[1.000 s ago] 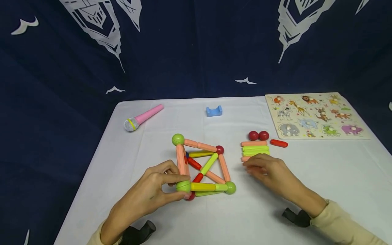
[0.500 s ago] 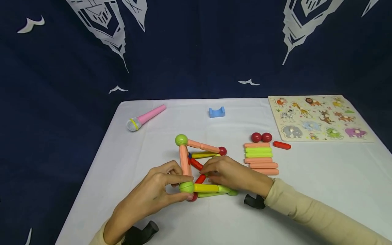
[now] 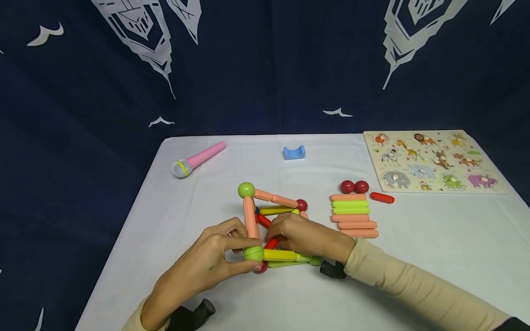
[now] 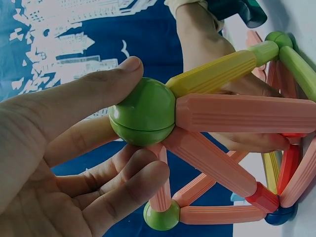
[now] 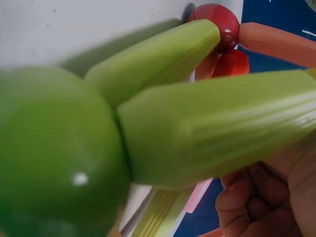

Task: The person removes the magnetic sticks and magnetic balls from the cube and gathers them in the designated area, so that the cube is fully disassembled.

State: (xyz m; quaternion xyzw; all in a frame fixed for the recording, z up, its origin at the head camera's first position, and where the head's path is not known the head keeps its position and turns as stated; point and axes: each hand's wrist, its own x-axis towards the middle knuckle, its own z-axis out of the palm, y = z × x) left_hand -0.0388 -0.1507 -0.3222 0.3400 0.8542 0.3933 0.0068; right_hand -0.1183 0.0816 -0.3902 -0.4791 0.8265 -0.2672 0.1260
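Observation:
A frame of magnetic sticks and balls stands on the white table, with an upright orange stick (image 3: 250, 216) at its left. My left hand (image 3: 203, 257) pinches a green ball (image 3: 253, 253) at the near left corner; in the left wrist view the thumb lies against this ball (image 4: 143, 113). My right hand (image 3: 306, 232) reaches into the frame, curled fingers at a red magnetic stick (image 3: 272, 242) in the middle. Its fingertips are partly hidden. Big in the right wrist view are a green corner ball (image 5: 54, 148) and a light green stick (image 5: 212, 128), with my curled fingers behind.
Right of the frame lie several loose orange and green sticks (image 3: 350, 210), two red balls (image 3: 361, 186) and a red stick (image 3: 382, 197). Farther back are a pink toy microphone (image 3: 198, 159), a blue cradle-shaped block (image 3: 294, 153) and an animal puzzle board (image 3: 430, 162).
My right hand has moved left from the loose sticks into the frame, then slightly deeper. My left hand keeps its pinch on the green ball. The head view has shifted slightly.

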